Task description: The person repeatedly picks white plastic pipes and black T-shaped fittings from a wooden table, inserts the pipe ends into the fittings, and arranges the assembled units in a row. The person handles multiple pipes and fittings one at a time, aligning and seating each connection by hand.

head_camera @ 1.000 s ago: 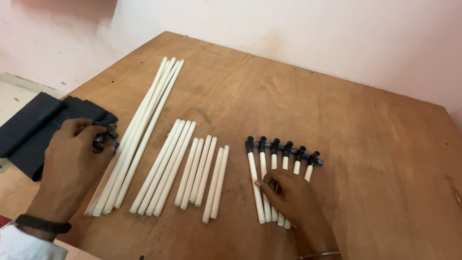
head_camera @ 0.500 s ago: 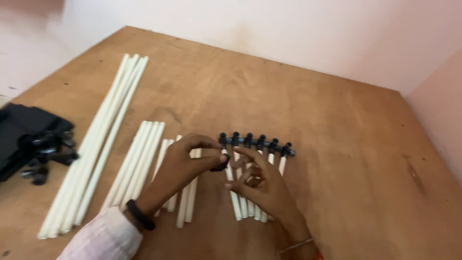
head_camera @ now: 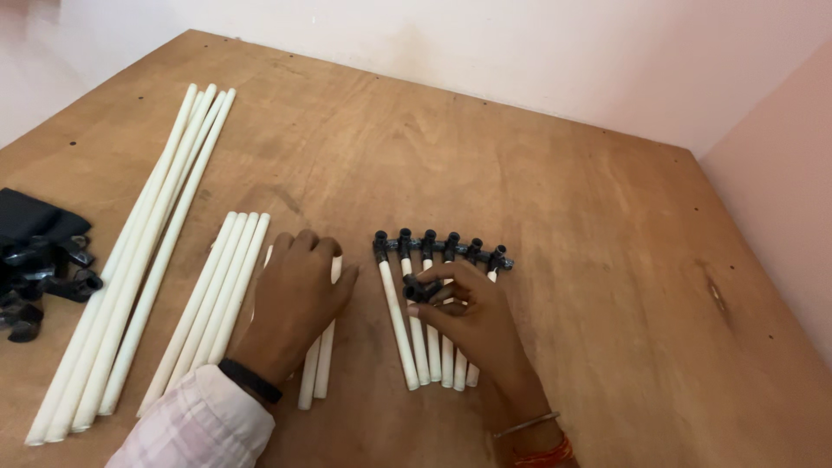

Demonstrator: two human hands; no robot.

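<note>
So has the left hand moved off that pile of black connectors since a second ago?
Yes. The left hand has gone rightward, away from the black connectors at the table's left edge, and now rests on the short white pipes beside the long pipes.

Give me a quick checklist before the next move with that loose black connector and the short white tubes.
1. Black connector gripped in right hand fingertips: ok.
2. Left hand resting on the short white tubes: ok.
3. Row of capped tubes lying side by side, black fittings on their far ends: ok.
4. Whether those fittings are fully seated: cannot tell.
5. Spare black connectors within sight at the table's left edge: ok.
6. Long white tubes lying apart from both hands: ok.
</note>
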